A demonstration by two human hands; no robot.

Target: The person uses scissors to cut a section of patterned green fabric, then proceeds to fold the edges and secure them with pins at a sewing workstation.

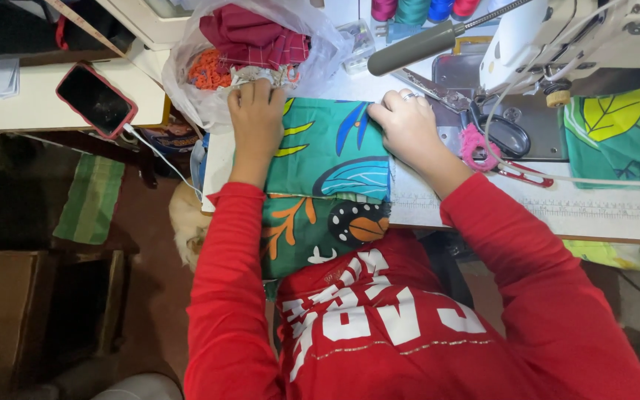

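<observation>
A person in red sleeves pressed a piece of teal printed fabric flat on the white tabletop in front of a sewing machine, part of the cloth hanging over the near edge into the lap. The left hand lay with fingers curled down on the fabric's left edge, its grip clenching nothing; the right hand, a ring on one finger, rested knuckles-up on the right edge, likewise pressing rather than grasping. Scissors with dark handles lay just beside the right hand, near a pink scrap and a loose white cord. A plastic bag of cloth crowded the left hand. The overhanging part looked liable to drag the piece off the edge if the pressure eased, and a sideways sweep of the right hand could have caught the scissors or snagged the cord.
</observation>
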